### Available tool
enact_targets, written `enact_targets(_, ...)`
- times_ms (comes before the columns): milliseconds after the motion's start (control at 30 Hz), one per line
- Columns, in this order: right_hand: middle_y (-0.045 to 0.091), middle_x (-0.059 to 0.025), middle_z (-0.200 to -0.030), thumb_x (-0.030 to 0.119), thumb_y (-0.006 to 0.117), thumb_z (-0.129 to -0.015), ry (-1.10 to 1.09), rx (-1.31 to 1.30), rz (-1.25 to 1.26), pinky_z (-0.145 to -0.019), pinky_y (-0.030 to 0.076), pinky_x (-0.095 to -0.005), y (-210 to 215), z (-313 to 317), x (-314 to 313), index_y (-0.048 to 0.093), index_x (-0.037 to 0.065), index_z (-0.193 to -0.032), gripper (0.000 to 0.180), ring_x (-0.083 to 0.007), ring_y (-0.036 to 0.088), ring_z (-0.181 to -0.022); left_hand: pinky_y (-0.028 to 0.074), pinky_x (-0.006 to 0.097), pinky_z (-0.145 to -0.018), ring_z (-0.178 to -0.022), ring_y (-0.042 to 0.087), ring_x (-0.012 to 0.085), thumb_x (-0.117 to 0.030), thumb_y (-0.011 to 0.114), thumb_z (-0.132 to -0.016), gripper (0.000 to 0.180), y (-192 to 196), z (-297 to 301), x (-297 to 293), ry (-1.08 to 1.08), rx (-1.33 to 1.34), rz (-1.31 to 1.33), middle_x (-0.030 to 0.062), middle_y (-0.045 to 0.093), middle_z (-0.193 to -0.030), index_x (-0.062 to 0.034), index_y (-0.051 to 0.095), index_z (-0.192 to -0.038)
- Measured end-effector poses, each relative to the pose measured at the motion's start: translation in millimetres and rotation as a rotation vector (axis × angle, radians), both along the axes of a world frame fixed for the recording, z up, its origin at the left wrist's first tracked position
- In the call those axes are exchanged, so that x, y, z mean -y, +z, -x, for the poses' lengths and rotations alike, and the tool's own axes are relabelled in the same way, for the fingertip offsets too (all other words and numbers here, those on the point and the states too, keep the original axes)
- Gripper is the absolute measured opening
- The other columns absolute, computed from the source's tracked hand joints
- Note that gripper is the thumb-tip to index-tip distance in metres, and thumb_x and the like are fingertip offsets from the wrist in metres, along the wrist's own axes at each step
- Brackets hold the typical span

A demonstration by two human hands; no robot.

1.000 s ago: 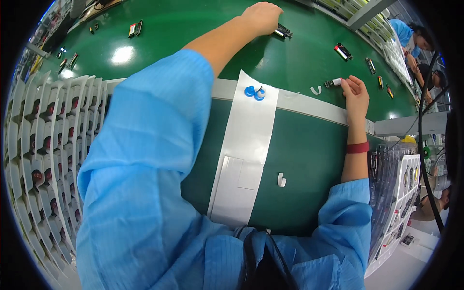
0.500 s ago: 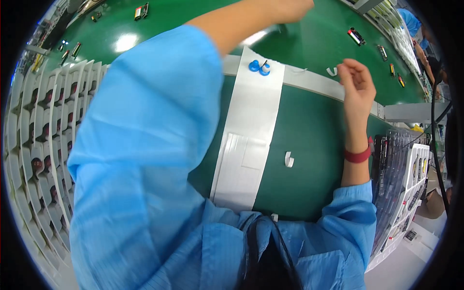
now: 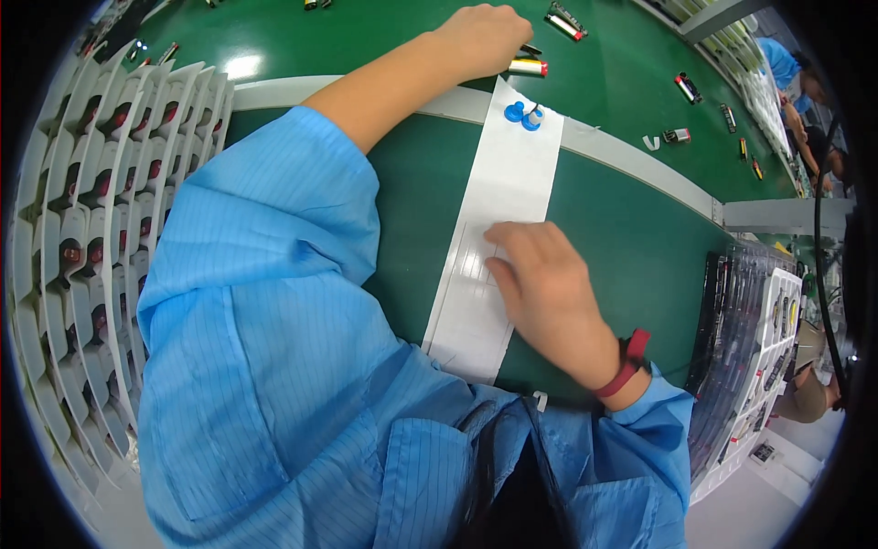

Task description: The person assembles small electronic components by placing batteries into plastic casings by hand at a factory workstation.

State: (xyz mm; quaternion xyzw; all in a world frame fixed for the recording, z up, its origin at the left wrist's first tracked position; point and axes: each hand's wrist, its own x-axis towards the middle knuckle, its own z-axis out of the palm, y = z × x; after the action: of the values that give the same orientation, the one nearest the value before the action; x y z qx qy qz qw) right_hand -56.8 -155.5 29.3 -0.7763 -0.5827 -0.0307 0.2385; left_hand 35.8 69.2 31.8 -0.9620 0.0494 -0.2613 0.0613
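My left hand (image 3: 485,42) reaches over the bright green surface, its fingers curled closed at a small battery-like cylinder (image 3: 528,67) with yellow, white and red bands. A dark bit shows beside it; the palm hides the rest. My right hand (image 3: 547,284), a red band at its wrist, is over a long white paper strip (image 3: 512,178). Its thumb and index finger are apart, close to a faint rectangular sheet (image 3: 471,265) lying on the strip. Two small blue round pieces (image 3: 523,115), one with a white top, stand at the strip's far end.
White stacked trays (image 3: 82,247) rise at the left; clear and white trays (image 3: 745,366) stand at the right. A pale ledge (image 3: 640,166) crosses beyond the dark green mat (image 3: 631,247). Similar cylinders (image 3: 565,26) and a white curl (image 3: 651,143) lie farther off. Another person (image 3: 786,73) is at far right.
My right hand has come from the far right, beyond the ledge, to the paper strip. My left hand has moved left and slightly nearer. The white curl on the mat no longer shows.
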Motion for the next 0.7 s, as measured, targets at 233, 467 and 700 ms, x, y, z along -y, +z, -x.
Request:
enact_targets(233, 0.058, -0.013, -0.07, -0.007, 0.061, -0.068, -0.118, -0.75, 0.162, -0.06, 0.049, -0.0317, 15.3, -33.3, -21.1, 0.051, -0.003, -0.087, 0.022, -0.0279, 0.06, -0.064, 0.05, 0.029, -0.062, -0.062, 0.061, 0.0212, -0.015, 0.06, -0.074, 0.021, 6.1, 7.7, 20.3, -0.208, -0.1, 0.996, 0.0123, 0.066, -0.078, -0.0044, 0.067, -0.091)
enact_targets(467, 0.057, -0.0092, -0.072, 0.003, 0.061, -0.06, 0.31, -0.031, -0.144, -0.057, 0.048, -0.0307, 37.6, 16.5, 24.9, 0.055, 0.001, -0.094, 0.035, -0.0217, 0.058, -0.064, 0.048, 0.021, -0.06, -0.064, 0.059, 0.0105, -0.006, 0.066, -0.073, 0.026, -11.4, 36.1, 58.0, -0.36, -0.586, 1.75, 0.0105, 0.065, -0.082, 0.0046, 0.063, -0.096)
enact_targets(700, 0.059, -0.0081, -0.077, -0.003, 0.059, -0.079, -0.238, -1.319, -0.673, -0.064, 0.044, -0.0229, 43.0, -86.6, 24.2, 0.047, 0.002, -0.097, 0.021, -0.0134, 0.055, -0.07, 0.052, 0.023, -0.075, -0.085, 0.061, 0.0159, -0.006, 0.058, -0.081, 0.03, -16.9, 36.8, 64.5, -0.377, -0.692, 1.928, 0.0154, 0.061, -0.098, 0.0067, 0.056, -0.108)
